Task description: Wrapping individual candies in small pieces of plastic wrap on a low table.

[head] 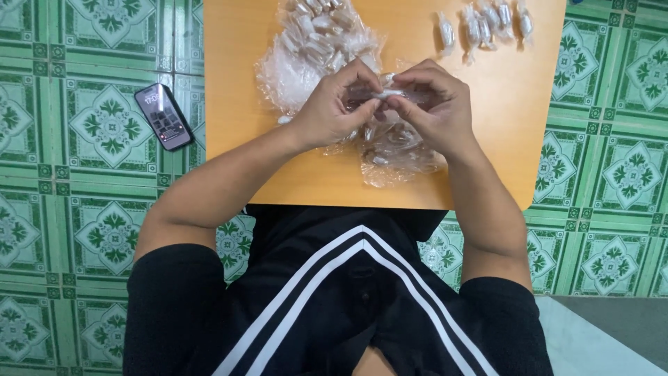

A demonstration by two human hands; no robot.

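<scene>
Wrapped piece (387, 92) (mostly hidden) between fingers (362, 94)

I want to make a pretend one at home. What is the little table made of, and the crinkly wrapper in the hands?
The small table looks like wood or wood-look laminate: flat orange-tan, smooth, matte, rounded corner. Which one, the view can't settle. The wrapper, pinched between the left hand and right hand, looks like thin clear plastic film: see-through, shiny, crumpled.

Orange table (501, 132), green patterned floor tiles (90, 209)
</scene>
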